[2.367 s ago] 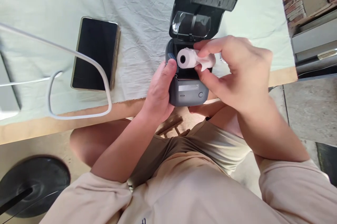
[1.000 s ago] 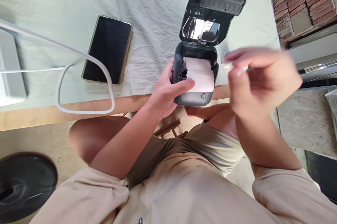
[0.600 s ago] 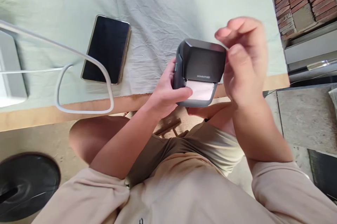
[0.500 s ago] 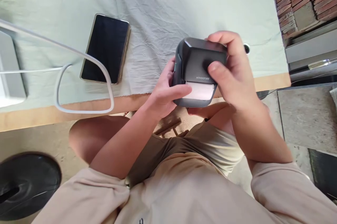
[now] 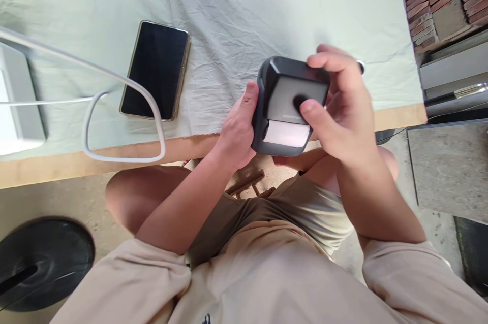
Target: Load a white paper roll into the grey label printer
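Note:
A dark grey label printer is held up over the front edge of the table. White label paper shows in the gap below its cover. My left hand grips the printer's left side, its thumb along the edge and its other fingers mostly hidden underneath. My right hand is closed on the right side, thumb at the cover's lower right corner and forefinger at the far right corner. Whether the cover is raised I cannot tell.
A dark-screened phone or small tablet lies on the pale tablecloth to the left. A thick white looped bar or cable crosses in front of it, beside a white box-like thing. A black round base stands on the floor.
My left thumb has moved off the label paper to the printer's left edge. My right fingers have shifted slightly at the far right corner. The printer is tilted a little differently.

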Available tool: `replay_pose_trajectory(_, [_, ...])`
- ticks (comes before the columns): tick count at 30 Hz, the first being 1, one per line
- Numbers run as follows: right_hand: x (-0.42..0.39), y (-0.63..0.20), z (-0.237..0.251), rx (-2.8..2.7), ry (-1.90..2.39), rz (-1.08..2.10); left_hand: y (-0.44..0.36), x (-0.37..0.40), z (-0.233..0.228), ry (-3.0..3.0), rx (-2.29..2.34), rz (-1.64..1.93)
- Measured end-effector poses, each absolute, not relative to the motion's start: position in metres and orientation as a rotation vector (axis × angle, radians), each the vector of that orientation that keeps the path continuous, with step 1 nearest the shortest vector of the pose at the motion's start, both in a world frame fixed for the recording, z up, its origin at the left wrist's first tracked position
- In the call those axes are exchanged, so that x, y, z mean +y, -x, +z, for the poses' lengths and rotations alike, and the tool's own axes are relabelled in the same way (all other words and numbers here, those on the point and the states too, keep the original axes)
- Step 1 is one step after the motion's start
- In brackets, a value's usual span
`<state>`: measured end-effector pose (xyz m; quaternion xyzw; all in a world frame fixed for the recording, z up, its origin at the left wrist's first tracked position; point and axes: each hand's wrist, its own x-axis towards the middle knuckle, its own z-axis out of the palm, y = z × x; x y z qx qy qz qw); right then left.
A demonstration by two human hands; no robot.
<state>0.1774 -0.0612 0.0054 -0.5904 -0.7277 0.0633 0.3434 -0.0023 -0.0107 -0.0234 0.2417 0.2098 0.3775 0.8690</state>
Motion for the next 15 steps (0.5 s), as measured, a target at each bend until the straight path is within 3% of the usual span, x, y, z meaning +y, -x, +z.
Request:
replay_pose_trajectory(6, [-0.075, -0.177, 0.033, -1.989, 1.4, 0.335, 0.002, -0.011, -0.025, -0.567, 0.507, 0.795])
replay_pose_trajectory(11, [-0.082, -0.171, 0.057, -2.047, 1.505, 0.06, 0.0, -0.01, -0.024, -0.503, 0.586, 0.762])
replay_pose_trajectory(15, [-0.073, -0.163, 0.054, -1.686, 1.446, -0.177, 0.003, -0.008, -0.019, -0.461, 0.435, 0.692])
